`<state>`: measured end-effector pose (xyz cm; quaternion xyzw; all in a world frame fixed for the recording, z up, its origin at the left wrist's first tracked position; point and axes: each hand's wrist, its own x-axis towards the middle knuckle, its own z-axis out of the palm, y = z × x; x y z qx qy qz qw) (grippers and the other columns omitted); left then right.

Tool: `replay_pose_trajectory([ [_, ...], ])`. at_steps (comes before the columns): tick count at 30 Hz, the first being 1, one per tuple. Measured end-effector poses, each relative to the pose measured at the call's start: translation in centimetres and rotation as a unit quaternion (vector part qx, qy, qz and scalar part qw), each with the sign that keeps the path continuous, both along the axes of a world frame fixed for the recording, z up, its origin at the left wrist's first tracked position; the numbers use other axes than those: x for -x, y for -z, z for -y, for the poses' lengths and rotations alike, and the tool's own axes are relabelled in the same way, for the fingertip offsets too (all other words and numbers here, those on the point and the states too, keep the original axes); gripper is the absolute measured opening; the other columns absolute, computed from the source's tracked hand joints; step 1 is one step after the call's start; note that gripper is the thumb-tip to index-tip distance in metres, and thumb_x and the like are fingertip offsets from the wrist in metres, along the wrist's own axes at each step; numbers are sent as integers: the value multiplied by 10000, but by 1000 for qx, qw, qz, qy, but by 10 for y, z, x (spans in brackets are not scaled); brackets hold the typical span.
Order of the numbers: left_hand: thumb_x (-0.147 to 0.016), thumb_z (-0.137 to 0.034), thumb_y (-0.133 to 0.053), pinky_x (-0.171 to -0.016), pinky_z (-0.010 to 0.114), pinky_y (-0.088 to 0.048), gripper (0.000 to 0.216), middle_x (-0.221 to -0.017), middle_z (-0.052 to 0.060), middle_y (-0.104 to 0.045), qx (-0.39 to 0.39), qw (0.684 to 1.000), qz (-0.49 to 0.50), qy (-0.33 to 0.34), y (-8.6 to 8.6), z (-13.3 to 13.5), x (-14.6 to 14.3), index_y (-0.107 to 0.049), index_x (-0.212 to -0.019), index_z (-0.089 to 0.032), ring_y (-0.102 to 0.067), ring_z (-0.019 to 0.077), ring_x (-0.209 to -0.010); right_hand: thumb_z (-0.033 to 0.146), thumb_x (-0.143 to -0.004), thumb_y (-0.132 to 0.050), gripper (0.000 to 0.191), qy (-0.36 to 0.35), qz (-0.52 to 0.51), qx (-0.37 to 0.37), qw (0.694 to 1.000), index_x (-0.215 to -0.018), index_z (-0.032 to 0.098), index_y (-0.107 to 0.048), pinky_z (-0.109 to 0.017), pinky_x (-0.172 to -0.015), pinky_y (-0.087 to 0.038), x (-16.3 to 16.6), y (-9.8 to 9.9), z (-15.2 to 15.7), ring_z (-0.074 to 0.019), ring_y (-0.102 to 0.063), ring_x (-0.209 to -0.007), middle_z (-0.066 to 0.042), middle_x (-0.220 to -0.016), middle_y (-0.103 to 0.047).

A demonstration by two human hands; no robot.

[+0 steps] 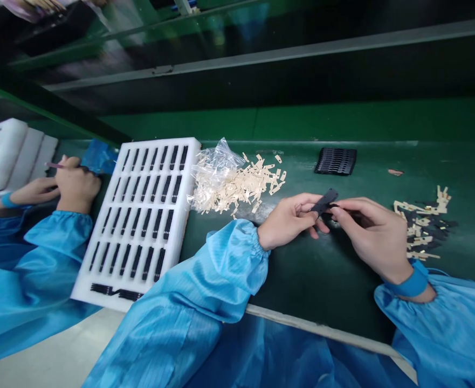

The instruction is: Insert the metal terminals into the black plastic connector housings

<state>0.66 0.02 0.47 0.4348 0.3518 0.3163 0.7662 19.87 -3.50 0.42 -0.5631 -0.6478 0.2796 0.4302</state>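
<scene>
My left hand point(289, 220) and my right hand point(372, 234) meet over the green bench point(310, 269). Both pinch one small flat black part point(325, 201) between their fingertips, tilted up to the right. A loose heap of small cream-coloured metal tabs point(241, 186) spills from a clear plastic bag point(215, 170) just left of my left hand. Right of my right hand lies a pile of black parts mixed with cream tabs point(423, 226).
A white foam tray point(140, 221) with rows of slots holding black parts sits at the left. A black ribbed block point(336, 160) lies at the back. A co-worker's hands point(65, 186) in blue sleeves work at the far left beside more white trays point(2, 153).
</scene>
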Motion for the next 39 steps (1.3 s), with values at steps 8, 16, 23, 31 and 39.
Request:
replay_pose_trajectory([
  [8, -862, -407, -772, -557, 213, -570, 440, -815, 38, -708, 10, 1000, -3, -20, 2, 4, -3, -604, -1154, -125, -731, 153, -703, 196, -932, -710, 79, -10, 39, -61, 997, -965, 260, -743, -332, -751, -564, 5, -5, 2, -189, -714, -823, -34, -946, -764],
  [16, -868, -470, -758, -540, 204, -560, 453, -1032, 123, -775, 13, 999, -6, -51, -1, 7, -5, -576, -1111, -134, -711, 117, -636, 170, -879, -716, 491, 16, 158, -178, 971, -1361, 228, -644, -360, -756, -600, 1, -4, 6, -217, -705, -815, -85, -1025, -746],
  [23, -881, -423, -732, -462, 185, -496, 345, -988, 135, -794, 30, 995, -30, -85, -9, 8, -7, -576, -984, -132, -676, 100, -557, 129, -890, -677, 418, 39, 134, -190, 972, -1304, 190, -661, -316, -722, -587, 3, -7, 1, -177, -691, -732, -70, -933, -734],
  [31, -916, -401, -674, -430, 167, -396, 284, -901, 102, -791, 0, 994, -59, -97, -8, 11, -9, -536, -936, -154, -575, 60, -502, 115, -910, -659, 310, 40, 110, -173, 978, -1205, 201, -695, -321, -782, -571, 3, -3, 4, -184, -699, -787, -48, -884, -736],
  [39, -1004, -213, -517, -824, 255, -538, 308, -1280, 153, -715, -150, 983, -87, -60, 1, 10, -8, -516, -1305, -148, -677, 127, -930, 183, -948, -650, 172, 32, 72, -81, 994, -1110, 201, -707, -285, -705, -552, 5, -6, -2, -152, -664, -747, -28, -872, -689],
])
